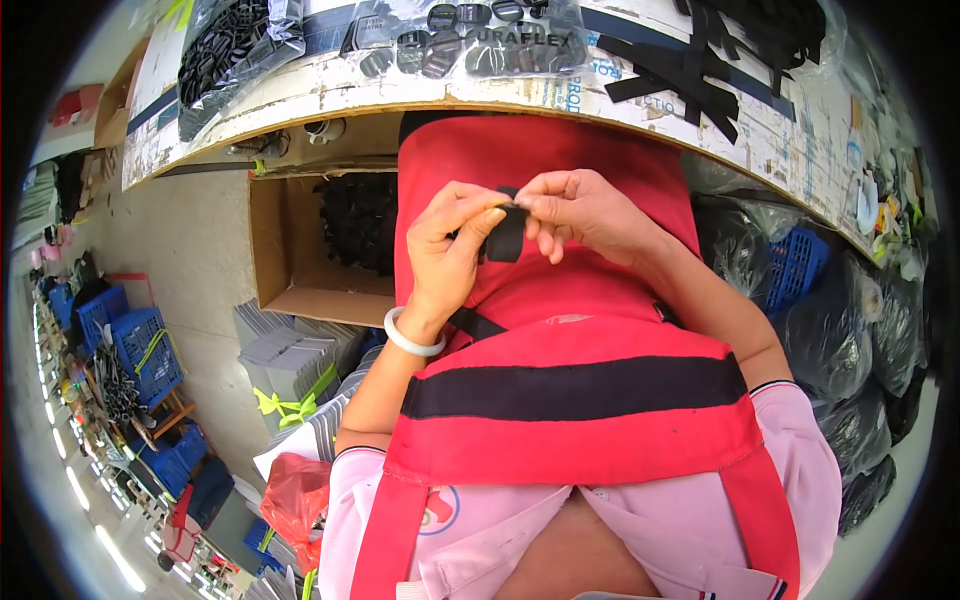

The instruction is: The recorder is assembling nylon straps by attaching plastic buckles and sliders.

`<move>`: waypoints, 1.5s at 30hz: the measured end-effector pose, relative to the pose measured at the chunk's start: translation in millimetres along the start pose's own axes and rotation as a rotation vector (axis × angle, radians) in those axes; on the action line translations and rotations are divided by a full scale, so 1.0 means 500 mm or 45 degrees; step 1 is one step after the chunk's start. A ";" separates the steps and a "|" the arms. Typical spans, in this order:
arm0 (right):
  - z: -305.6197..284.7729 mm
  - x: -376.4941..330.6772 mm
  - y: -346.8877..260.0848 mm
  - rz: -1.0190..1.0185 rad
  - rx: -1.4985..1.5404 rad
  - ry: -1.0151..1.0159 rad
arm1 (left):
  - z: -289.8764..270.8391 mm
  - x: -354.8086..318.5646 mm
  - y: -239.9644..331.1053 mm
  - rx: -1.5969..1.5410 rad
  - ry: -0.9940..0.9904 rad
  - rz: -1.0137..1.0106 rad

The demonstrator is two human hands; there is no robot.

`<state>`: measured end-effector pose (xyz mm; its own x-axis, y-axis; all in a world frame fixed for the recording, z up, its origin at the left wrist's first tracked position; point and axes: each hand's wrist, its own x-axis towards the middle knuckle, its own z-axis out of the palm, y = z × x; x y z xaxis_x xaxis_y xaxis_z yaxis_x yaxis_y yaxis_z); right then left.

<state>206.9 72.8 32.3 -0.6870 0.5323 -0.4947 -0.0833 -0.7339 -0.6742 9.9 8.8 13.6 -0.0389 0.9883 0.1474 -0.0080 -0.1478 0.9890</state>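
Above my red apron (545, 150), both hands meet at a short length of black webbing strap (506, 240). My left hand (447, 240), with a white bangle on its wrist, pinches the strap's upper part between thumb and fingers. From the other side my right hand (585, 212) pinches at the same spot, its lower fingers loosely curled. A small dark piece shows between the fingertips, possibly a buckle, but it is too covered to tell. The strap's wide end hangs down below the fingers.
On the worktable (590, 95) ahead lie a clear bag of black buckles (440, 40), another bag of black parts (235, 50) and loose black straps (680, 80). Below at left stands a cardboard box (285, 245) holding black pieces. Dark plastic bags (830, 330) crowd the right side.
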 end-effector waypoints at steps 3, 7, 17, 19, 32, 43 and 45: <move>0.005 -0.006 -0.006 0.094 -0.126 -0.071 | -0.012 -0.010 0.028 0.131 -0.112 0.035; 0.023 -0.006 -0.013 -0.275 -0.444 0.122 | -0.026 -0.029 0.058 0.008 -0.185 0.013; 0.043 -0.002 -0.004 -0.316 -0.288 0.069 | -0.045 -0.044 0.083 -0.064 -0.243 -0.165; 0.049 0.014 0.015 -0.367 -0.282 0.106 | -0.060 -0.044 0.118 0.013 -0.279 -0.175; 0.107 0.024 0.012 -0.392 -1.192 -0.107 | -0.082 -0.053 0.049 -0.481 0.059 -0.837; 0.045 0.026 0.020 -0.730 -1.295 0.220 | -0.028 -0.013 -0.037 -1.017 -0.377 -0.999; 0.032 0.026 0.019 -0.449 -0.768 0.293 | -0.023 -0.004 -0.018 -0.964 -0.164 -1.016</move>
<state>185.9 65.9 28.2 -0.5182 0.8178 -0.2503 0.1858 -0.1781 -0.9663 -1.4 7.8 4.2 0.3538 0.7999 -0.4848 -0.5949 0.5924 0.5432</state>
